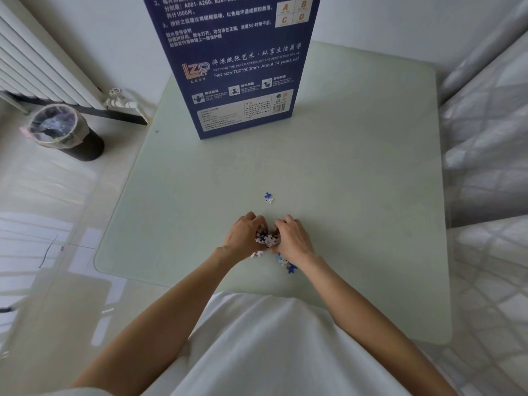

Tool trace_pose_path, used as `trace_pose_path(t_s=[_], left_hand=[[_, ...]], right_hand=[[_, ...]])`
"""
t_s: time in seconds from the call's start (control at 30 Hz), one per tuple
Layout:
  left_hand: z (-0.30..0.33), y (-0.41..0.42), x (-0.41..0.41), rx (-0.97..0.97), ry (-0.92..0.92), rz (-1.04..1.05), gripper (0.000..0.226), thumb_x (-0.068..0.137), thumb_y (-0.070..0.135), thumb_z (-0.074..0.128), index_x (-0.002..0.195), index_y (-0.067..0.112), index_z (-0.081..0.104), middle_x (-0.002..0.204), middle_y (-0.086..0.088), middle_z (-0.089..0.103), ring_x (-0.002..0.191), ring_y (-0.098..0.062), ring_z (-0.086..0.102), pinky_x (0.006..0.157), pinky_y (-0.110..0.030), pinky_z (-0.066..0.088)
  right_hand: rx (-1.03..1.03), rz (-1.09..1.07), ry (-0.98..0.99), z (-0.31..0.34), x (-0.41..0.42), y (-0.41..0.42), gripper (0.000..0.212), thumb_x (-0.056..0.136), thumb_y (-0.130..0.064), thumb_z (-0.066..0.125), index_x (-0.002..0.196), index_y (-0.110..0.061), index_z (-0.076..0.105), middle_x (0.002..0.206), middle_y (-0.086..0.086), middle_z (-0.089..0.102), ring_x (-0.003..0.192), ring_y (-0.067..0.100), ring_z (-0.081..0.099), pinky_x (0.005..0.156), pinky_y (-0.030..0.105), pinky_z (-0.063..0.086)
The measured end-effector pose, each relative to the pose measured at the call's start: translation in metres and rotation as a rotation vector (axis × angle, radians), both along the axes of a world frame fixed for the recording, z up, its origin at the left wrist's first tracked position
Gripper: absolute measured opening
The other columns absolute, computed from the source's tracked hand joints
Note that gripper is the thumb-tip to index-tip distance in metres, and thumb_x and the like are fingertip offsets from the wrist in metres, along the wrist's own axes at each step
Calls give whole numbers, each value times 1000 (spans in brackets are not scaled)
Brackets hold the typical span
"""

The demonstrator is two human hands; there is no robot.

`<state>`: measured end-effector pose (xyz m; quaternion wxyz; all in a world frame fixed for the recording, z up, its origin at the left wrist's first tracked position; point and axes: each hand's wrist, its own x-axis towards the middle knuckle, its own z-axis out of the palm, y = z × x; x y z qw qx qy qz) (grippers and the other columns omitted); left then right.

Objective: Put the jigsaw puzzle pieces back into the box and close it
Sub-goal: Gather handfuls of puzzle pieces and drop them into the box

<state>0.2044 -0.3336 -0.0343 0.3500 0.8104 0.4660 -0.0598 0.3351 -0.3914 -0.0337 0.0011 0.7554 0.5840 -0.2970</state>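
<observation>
Two hands are cupped together near the front of the tabletop [357, 167], left hand [244, 238] and right hand [294, 238] curled in toward each other, squeezing a little heap of pieces [267, 238] between them. Fingers on both are bent around the pile, so both are gripping pieces, not lying flat.

A few strays slipped out: a couple of pale ones [257, 254] under the left wrist, a blue-and-white cluster [286, 264] just beside the right wrist, and one lone blue piece [268, 197] a bit farther out, between the hands and the box.

The box [237, 67] is the thing that matters here. It's standing on end at the far side of the tabletop, straight ahead of the hands and well apart from them, long axis upright, printed face toward the camera. Its top runs out of frame, so I can't tell whether it's open up there. Both hands look about equally far from it, so I'd guess the scoop goes forward and up as a pair, and the height is where bits might spill.

Off the tabletop: a lined bin [61, 130] and radiator [37, 64] on the left, a bed [485, 144] on the right.
</observation>
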Motion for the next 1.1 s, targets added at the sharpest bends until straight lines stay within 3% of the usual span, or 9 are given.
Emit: trace_pose_path(t_s=[0.2,0.37,0.53,0.73,0.9,1.03,1.1], left_hand=[[3,-3,3,-7,-43,-27,50,73,32,77,113,14,54,108,-7,56,96,-26,56,77,-27,40],[2,-2,3,-58,-37,-17,47,76,36,74,115,15,57,105,-7,59,94,-25,59,78,-27,42],[-1,1,4,-90,-58,-8,38,76,31,75,106,12,63,101,-9,60,88,-28,59,73,-26,40],[0,3,2,-78,-104,-14,31,77,29,75,101,13,66,96,-6,68,84,-25,62,69,-25,40],[1,7,-8,-83,-135,67,23,77,27,75,95,15,68,87,-3,72,78,-21,64,66,-24,44],[7,13,-18,-56,-152,129,25,77,23,76,99,15,69,92,-4,72,85,-19,66,71,-21,45],[16,16,-22,-44,-153,137,25,78,22,75,101,14,69,93,-5,72,84,-19,65,70,-20,44]], right_hand=[[29,-24,30,1,0,-1,43,74,-23,77,104,-10,49,107,7,53,100,26,52,73,29,41],[15,-48,73,2,4,-1,54,70,-24,81,112,-11,49,108,6,60,98,24,57,74,28,43],[-13,-70,77,1,11,-2,46,72,-27,78,109,-8,58,109,9,56,102,26,52,76,27,38],[19,-76,131,2,16,-3,43,70,-25,79,105,-5,62,103,9,53,94,25,52,67,23,29],[80,-134,187,5,25,-6,31,71,-17,79,96,-10,62,93,5,64,79,22,55,59,27,30],[102,-194,231,7,29,-9,31,76,-21,75,101,-5,67,99,9,66,88,25,57,66,26,33],[83,-211,227,13,30,-9,31,79,-25,73,97,0,67,93,13,65,82,26,55,64,28,33]])
